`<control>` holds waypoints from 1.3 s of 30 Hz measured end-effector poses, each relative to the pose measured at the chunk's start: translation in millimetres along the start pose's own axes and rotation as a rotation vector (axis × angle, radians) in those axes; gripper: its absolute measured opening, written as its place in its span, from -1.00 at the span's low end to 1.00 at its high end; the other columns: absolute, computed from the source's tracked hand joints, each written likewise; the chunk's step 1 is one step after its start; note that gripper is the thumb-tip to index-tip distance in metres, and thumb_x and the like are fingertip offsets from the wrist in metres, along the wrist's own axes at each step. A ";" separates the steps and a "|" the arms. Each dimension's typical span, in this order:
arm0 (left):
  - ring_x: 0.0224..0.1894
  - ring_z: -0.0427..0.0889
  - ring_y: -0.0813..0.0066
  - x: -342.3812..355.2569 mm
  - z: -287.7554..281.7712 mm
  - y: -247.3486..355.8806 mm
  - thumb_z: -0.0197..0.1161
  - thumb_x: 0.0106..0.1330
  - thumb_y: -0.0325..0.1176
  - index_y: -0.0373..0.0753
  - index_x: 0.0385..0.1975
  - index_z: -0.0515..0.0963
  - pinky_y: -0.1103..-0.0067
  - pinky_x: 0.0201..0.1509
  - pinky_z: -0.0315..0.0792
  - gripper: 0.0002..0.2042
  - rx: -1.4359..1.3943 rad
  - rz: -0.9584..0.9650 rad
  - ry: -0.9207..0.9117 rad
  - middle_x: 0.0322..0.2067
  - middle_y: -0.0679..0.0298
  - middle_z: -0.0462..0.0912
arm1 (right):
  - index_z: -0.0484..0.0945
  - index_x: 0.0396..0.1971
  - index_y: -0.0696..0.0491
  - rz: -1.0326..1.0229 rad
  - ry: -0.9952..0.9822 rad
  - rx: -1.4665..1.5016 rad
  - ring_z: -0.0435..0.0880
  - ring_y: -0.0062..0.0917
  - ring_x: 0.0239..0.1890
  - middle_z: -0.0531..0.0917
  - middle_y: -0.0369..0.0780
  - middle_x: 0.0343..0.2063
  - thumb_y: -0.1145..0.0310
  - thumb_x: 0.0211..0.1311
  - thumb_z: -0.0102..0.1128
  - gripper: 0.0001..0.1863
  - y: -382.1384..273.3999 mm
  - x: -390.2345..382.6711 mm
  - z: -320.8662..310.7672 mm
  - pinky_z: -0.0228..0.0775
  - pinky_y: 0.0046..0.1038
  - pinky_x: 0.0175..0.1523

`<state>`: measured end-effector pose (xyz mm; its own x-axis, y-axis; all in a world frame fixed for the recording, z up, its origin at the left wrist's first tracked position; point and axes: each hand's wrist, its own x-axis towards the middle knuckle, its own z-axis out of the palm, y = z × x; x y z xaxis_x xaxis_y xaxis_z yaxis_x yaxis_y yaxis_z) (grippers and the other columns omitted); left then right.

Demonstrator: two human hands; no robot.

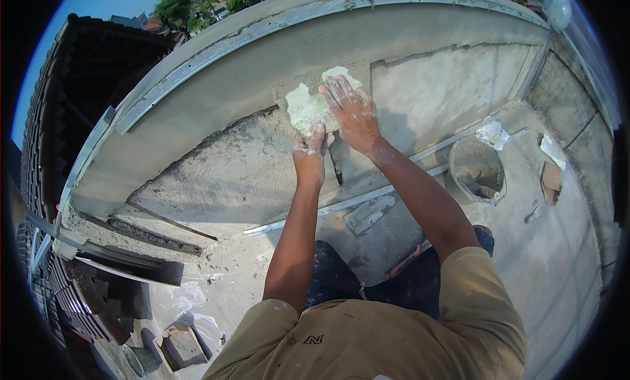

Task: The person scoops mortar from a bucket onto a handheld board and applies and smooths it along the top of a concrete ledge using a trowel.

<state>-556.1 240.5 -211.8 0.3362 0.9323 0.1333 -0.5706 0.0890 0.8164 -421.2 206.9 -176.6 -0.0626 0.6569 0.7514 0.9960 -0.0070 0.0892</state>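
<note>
1. Head view, the step: the person is smoothing wet grey plaster on a low parapet wall (216, 111) with a pale green sponge float (308, 107). I judge the work is in the middle. The upper band of the wall looks smooth, but the lower part, left of the hands, is rough and ridged.

2. Head view, right hand (351, 114): it is open almost flat, the fingers spread, and the palm presses on the right side of the float. It grips nothing; it only pushes.

3. Head view, left hand (310, 155): it is half closed around the lower edge of the float, with the thumb upward. How firmly it holds, I cannot tell.

4. Head view, where the float is: it lies flat against the wall, at the border between the smooth band and the rough part.

5. Head view, next move, as a judgement: it calls for even pressure and a sliding stroke along the border, so the float does not dig in.

6. Head view, around: a mortar bucket (478, 171) stands on the floor to the right, and a long metal straightedge (367, 195) lies along the foot of the wall.
</note>
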 end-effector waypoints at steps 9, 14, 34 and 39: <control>-0.04 0.56 0.38 -83.6 16.5 55.1 0.25 0.26 -0.38 -0.38 0.20 0.15 0.55 -0.04 0.49 -0.44 0.229 0.024 -0.365 -0.08 0.00 0.55 | 0.37 0.10 0.12 0.750 0.337 0.728 0.57 -0.25 -0.09 0.59 -0.06 -0.14 0.48 -0.14 0.18 -0.37 90.5 -14.7 -58.7 0.35 -0.33 -0.03; -0.16 0.63 0.33 -123.1 -91.0 56.1 0.19 0.31 -0.28 -0.33 0.18 0.22 0.50 -0.14 0.53 -0.50 0.481 -0.127 -0.126 -0.12 0.00 0.59 | 0.43 0.02 0.16 0.801 0.339 0.685 0.60 -0.25 -0.19 0.61 -0.04 -0.24 0.48 -0.13 0.18 -0.44 139.6 9.6 -56.2 0.40 -0.36 -0.06; -0.24 0.64 0.37 -188.4 -183.9 40.2 0.18 0.31 -0.30 -0.38 0.03 0.39 0.53 -0.20 0.53 -0.63 0.675 -0.350 0.151 -0.23 0.07 0.63 | 0.52 -0.22 0.17 0.829 0.414 0.902 0.61 -0.41 -0.39 0.63 -0.20 -0.45 0.44 -0.05 0.24 -0.69 101.2 -26.3 -85.1 0.44 -0.41 -0.22; -0.24 0.63 0.38 -179.7 -183.0 29.6 0.18 0.31 -0.29 -0.31 0.03 0.40 0.55 -0.23 0.50 -0.65 0.682 -0.381 0.143 -0.23 0.11 0.62 | 0.51 -0.10 0.11 0.777 0.506 0.436 0.64 -0.27 -0.19 0.64 -0.06 -0.25 0.46 -0.12 0.21 -0.56 129.1 9.7 -42.9 0.44 -0.37 -0.07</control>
<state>-770.6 139.7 -314.4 0.2899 0.9210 -0.2602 0.1652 0.2197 0.9615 -295.9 180.0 -129.8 0.6911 0.1915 0.6969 0.7029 0.0462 -0.7098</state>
